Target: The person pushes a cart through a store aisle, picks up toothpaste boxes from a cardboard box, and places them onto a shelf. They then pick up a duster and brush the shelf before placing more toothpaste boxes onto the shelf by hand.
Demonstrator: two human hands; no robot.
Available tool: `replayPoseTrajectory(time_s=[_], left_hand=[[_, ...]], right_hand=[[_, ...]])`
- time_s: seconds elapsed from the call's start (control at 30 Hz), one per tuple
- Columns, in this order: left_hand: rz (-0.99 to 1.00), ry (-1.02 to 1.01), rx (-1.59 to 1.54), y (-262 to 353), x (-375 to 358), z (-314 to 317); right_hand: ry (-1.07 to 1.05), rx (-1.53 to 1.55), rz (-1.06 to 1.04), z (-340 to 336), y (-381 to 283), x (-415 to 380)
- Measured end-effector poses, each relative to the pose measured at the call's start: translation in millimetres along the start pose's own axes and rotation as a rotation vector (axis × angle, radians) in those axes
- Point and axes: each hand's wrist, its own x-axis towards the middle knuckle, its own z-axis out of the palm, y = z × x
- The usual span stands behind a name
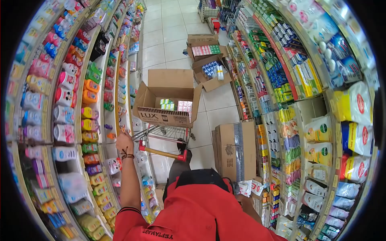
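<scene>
My left hand (124,141), with a dark bracelet at the wrist, reaches to the edge of the left shelf (119,90). Its fingers are bent together at the shelf edge, and what they hold, if anything, I cannot make out. Right beside them lies a small orange item (111,135). My right forearm (247,207) hangs low by my side, its hand mostly hidden. White packets with red marks (245,187) show close to it. In front of me stands a shopping cart (165,154) bearing an open LUX carton (161,115) with green and pink-white boxes inside.
A taped closed carton (227,150) stands on the floor to the right. Farther up the aisle are open cartons (219,82) with small boxes and white tubes. Packed shelves line both sides: bottles (64,114) on the left, pouches and packs (317,132) on the right.
</scene>
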Motion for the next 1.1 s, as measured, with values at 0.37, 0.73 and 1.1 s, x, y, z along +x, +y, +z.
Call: replayPoseTrajectory(time_s=[0.37, 0.73, 1.1], left_hand=[[0.122, -0.061, 0.006, 57, 243, 36], [0.082, -0.098, -0.102, 134, 441, 57], [0.108, -0.123, -0.016, 208, 623, 88]], right_hand=[[0.144, 0.217, -0.239, 31, -183, -10], [0.267, 0.358, -0.527, -21, -425, 24], [0.41, 0.127, -0.527, -105, -641, -69]])
